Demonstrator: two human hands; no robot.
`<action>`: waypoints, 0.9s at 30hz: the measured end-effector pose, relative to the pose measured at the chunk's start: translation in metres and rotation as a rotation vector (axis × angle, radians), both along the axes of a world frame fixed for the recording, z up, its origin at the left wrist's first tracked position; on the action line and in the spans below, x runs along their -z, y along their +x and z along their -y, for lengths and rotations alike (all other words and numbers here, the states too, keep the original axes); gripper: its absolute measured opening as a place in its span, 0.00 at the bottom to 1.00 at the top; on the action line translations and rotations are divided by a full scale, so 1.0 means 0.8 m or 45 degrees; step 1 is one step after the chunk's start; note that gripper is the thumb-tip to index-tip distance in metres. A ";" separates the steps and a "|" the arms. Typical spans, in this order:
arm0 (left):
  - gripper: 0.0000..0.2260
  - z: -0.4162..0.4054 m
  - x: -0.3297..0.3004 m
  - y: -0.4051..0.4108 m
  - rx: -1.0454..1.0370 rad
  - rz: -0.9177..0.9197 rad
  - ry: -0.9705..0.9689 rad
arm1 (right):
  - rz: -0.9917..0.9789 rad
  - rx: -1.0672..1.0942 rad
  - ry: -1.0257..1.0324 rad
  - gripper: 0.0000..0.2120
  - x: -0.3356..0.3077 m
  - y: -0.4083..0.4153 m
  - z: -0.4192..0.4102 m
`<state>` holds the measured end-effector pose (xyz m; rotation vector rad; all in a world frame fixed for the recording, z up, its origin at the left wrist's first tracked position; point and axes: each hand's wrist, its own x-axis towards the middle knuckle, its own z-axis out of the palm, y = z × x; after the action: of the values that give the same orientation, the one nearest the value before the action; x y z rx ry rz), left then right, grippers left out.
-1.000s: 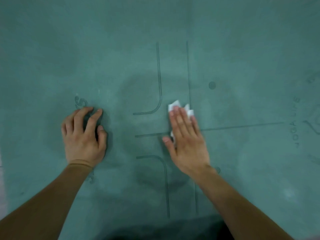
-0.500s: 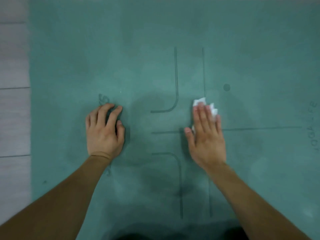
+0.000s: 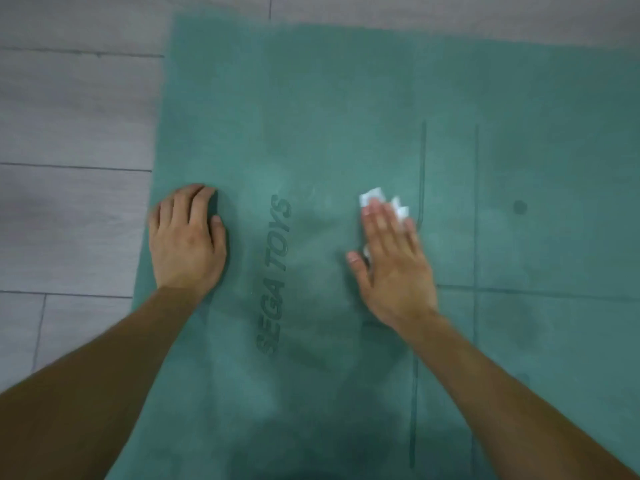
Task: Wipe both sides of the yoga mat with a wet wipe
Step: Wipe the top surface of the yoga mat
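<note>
A teal yoga mat (image 3: 346, 109) with dark printed lines and lettering lies flat on the floor and fills most of the view. My right hand (image 3: 394, 261) lies flat with straight fingers on a crumpled white wet wipe (image 3: 372, 197), pressing it onto the mat; the wipe sticks out past my fingertips. My left hand (image 3: 187, 244) rests palm down on the mat close to its left edge, with its fingertips bent against the surface and nothing in it.
Grey wood-look floor planks (image 3: 69, 116) show to the left of the mat and along the top. The mat's left edge (image 3: 154, 168) and far edge are in view. A dark shadow falls on the mat at the bottom centre.
Both hands have shifted left along the mat, with the wipe sliding under my right palm. The mat's left end, its lettering and the floor have come into view.
</note>
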<state>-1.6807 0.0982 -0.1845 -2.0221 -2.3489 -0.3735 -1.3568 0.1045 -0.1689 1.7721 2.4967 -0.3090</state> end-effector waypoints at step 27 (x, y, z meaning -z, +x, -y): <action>0.21 0.000 0.012 -0.008 -0.064 0.088 -0.041 | -0.185 -0.743 -0.075 0.33 -0.002 -0.151 -0.082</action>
<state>-1.6872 0.0981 -0.1941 -1.9907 -2.4565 -0.4127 -1.4777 0.1701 -0.1669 0.9575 2.9164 -0.4703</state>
